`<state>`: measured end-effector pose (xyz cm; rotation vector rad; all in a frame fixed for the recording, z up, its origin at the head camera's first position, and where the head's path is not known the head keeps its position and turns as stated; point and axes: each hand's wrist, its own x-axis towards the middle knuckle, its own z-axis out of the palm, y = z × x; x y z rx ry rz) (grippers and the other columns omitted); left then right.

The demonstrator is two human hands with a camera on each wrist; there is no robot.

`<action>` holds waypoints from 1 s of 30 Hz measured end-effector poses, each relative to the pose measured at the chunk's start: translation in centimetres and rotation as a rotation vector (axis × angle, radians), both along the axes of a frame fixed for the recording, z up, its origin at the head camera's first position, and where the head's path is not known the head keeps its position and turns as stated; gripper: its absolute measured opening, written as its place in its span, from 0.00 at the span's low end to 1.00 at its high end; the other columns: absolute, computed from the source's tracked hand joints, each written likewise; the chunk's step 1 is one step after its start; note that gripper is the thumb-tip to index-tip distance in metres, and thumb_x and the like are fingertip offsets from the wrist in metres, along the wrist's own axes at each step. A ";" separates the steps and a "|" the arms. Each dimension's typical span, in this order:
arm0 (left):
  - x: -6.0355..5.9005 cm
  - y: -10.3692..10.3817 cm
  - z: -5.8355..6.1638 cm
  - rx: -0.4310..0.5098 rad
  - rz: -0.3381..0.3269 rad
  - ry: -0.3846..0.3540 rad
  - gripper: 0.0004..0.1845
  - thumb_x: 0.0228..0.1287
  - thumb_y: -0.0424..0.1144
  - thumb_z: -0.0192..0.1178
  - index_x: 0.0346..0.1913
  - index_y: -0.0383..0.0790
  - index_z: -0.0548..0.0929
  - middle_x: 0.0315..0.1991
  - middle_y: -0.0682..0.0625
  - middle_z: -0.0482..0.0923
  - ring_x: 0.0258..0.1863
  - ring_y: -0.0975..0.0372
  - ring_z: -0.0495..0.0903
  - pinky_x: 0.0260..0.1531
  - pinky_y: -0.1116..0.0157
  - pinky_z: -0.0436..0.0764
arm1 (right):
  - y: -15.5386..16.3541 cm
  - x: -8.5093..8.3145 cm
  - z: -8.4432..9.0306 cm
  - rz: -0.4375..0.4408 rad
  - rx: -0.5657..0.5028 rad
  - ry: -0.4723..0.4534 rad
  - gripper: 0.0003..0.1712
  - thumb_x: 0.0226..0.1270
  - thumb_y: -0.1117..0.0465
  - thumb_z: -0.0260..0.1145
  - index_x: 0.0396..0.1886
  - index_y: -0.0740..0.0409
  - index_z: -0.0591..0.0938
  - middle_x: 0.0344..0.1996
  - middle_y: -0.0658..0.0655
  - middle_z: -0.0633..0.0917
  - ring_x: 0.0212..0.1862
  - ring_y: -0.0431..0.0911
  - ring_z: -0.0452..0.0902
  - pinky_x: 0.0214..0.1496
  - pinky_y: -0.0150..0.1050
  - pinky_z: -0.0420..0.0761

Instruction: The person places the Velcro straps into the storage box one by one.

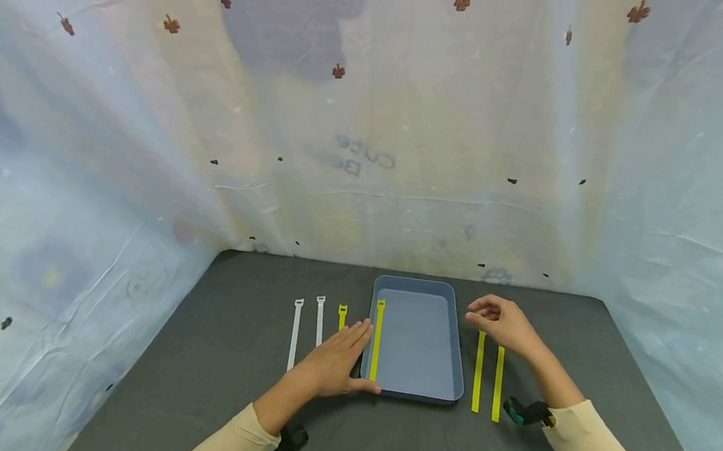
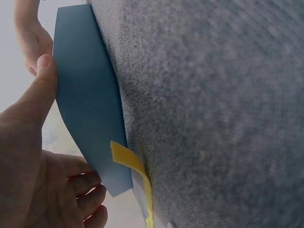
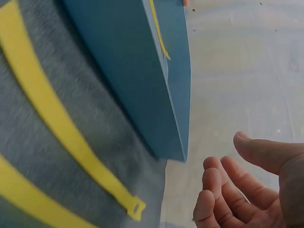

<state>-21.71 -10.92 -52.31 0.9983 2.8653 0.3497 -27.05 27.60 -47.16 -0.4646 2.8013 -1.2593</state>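
Observation:
A blue-grey rectangular tray [image 1: 418,342] lies on the dark table, with a yellow cable strap [image 1: 377,341] lengthwise along its left side. My left hand [image 1: 334,362] rests at the tray's left edge, fingers extended; the left wrist view shows its thumb and fingertips touching the rim. Beneath that hand, another yellow strap [image 1: 342,315] is partly hidden. To the right of the tray my right hand [image 1: 506,324] hovers, its fingers loosely bent and holding nothing. Two yellow straps [image 1: 478,370] lie below it, their slotted heads hidden in the head view; one head [image 3: 136,208] shows in the right wrist view.
Two white straps, an outer one [image 1: 294,336] and an inner one [image 1: 319,320], lie left of the tray, partly covered by my left arm and hand. A patterned curtain [image 1: 409,150] hangs behind the table [image 1: 405,443] and along both sides.

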 end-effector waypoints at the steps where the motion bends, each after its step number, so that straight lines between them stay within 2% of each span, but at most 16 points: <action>1: 0.0 0.0 0.1 -0.003 0.002 -0.008 0.65 0.66 0.82 0.52 0.87 0.33 0.51 0.88 0.39 0.47 0.87 0.48 0.49 0.85 0.50 0.54 | 0.3 0.1 0.0 -0.006 -0.005 -0.004 0.16 0.81 0.58 0.69 0.56 0.66 0.84 0.45 0.66 0.89 0.44 0.55 0.86 0.43 0.43 0.85; 4: 0.1 0.1 0.3 -0.014 0.005 -0.016 0.64 0.66 0.81 0.54 0.87 0.33 0.51 0.88 0.39 0.47 0.87 0.48 0.49 0.85 0.50 0.54 | 1.2 0.5 -0.1 -0.023 -0.013 -0.013 0.17 0.81 0.58 0.68 0.57 0.68 0.84 0.45 0.68 0.89 0.45 0.59 0.87 0.43 0.43 0.85; 12: 0.0 0.3 0.3 -0.056 0.029 -0.022 0.64 0.66 0.78 0.59 0.88 0.36 0.50 0.88 0.42 0.46 0.87 0.51 0.48 0.85 0.52 0.54 | 3.6 0.7 -1.0 -0.077 0.000 -0.014 0.17 0.81 0.58 0.69 0.57 0.69 0.84 0.46 0.69 0.89 0.45 0.61 0.86 0.42 0.46 0.86; 18: 0.1 0.3 0.3 -0.059 0.035 -0.025 0.64 0.66 0.78 0.59 0.88 0.37 0.49 0.89 0.43 0.45 0.87 0.52 0.48 0.85 0.53 0.54 | 5.0 0.8 -1.8 -0.110 0.055 -0.016 0.18 0.81 0.55 0.69 0.55 0.68 0.84 0.45 0.64 0.89 0.45 0.54 0.86 0.43 0.46 0.85; 23: 0.1 0.3 0.5 -0.049 0.032 -0.019 0.63 0.66 0.78 0.59 0.87 0.36 0.50 0.88 0.42 0.46 0.87 0.51 0.49 0.85 0.52 0.54 | 5.9 0.7 -2.4 -0.128 0.091 -0.029 0.18 0.81 0.55 0.69 0.52 0.67 0.85 0.44 0.63 0.89 0.45 0.53 0.86 0.43 0.49 0.86; 30: 0.2 0.3 0.6 -0.045 0.031 -0.014 0.63 0.66 0.78 0.59 0.87 0.36 0.50 0.88 0.42 0.46 0.87 0.51 0.49 0.85 0.53 0.54 | 6.8 0.6 -3.2 -0.137 0.118 -0.052 0.16 0.80 0.57 0.69 0.50 0.69 0.84 0.40 0.61 0.88 0.39 0.49 0.83 0.38 0.44 0.82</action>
